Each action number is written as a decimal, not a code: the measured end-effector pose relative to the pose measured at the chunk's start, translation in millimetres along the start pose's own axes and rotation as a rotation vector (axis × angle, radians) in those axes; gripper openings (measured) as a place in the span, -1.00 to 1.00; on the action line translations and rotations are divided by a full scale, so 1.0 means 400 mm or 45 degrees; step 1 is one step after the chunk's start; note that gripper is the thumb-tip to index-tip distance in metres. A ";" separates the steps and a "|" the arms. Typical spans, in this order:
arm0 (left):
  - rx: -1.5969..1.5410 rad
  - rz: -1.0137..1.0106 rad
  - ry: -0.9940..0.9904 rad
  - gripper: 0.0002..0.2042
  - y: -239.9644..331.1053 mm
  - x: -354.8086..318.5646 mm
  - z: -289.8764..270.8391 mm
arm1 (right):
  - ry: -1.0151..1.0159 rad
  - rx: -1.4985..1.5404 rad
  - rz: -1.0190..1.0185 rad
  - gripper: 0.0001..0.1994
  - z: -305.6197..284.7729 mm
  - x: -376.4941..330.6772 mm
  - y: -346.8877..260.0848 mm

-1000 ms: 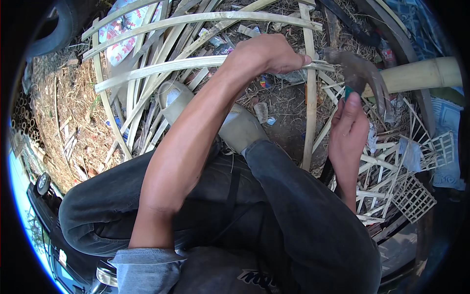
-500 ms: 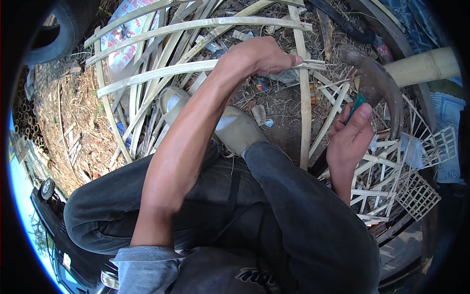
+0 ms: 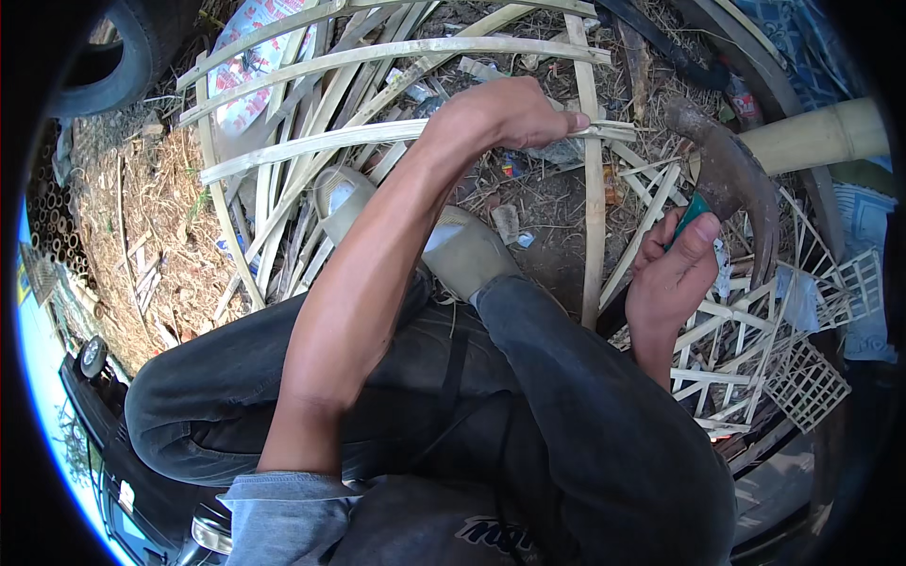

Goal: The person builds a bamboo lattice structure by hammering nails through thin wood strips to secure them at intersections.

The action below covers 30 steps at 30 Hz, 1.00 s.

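My left hand (image 3: pixel 505 111) reaches forward, closed on the right end of a bamboo slat (image 3: pixel 311 146). Its thumb tip presses where this slat crosses an upright bamboo strip (image 3: pixel 593 217); whether a nail is under the fingers I cannot tell. Two more slats, an upper one (image 3: pixel 396 58) among them, run across the same strip farther away. At the right, my right hand (image 3: pixel 675 269) is wrapped round the green handle (image 3: pixel 692 215) of a claw hammer (image 3: pixel 727 174). The hammer's dark, worn metal head is raised to the right of the crossing, apart from the slats.
A thick bamboo pole (image 3: pixel 816 139) juts in from the right. Below it lie latticed bamboo offcuts (image 3: pixel 727 330) and a pale plastic grid (image 3: pixel 807 382). Loose slats (image 3: pixel 316 108) are heaped under the frame. My shoes (image 3: pixel 467 250) rest inside it; a tire (image 3: pixel 99 80) is far left.
The whole view has shifted slightly, so most things sit a little farther right. Both hands keep their grips, and the hammer stays raised with hardly any movement.
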<state>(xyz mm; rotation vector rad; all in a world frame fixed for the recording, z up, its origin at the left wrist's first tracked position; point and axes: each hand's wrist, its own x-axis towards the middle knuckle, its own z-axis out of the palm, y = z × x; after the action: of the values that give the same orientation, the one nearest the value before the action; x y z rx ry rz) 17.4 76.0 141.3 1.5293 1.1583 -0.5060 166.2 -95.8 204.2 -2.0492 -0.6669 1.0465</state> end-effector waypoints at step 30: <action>0.050 0.190 0.317 -0.16 -0.042 0.024 0.017 | -0.035 -0.144 -0.071 -0.42 -0.019 0.062 -0.041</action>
<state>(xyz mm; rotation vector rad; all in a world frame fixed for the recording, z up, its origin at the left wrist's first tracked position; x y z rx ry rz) 8.6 72.3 123.1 1.7340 1.2155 -0.2439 183.8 -71.2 208.7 -2.1035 -0.8093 1.0275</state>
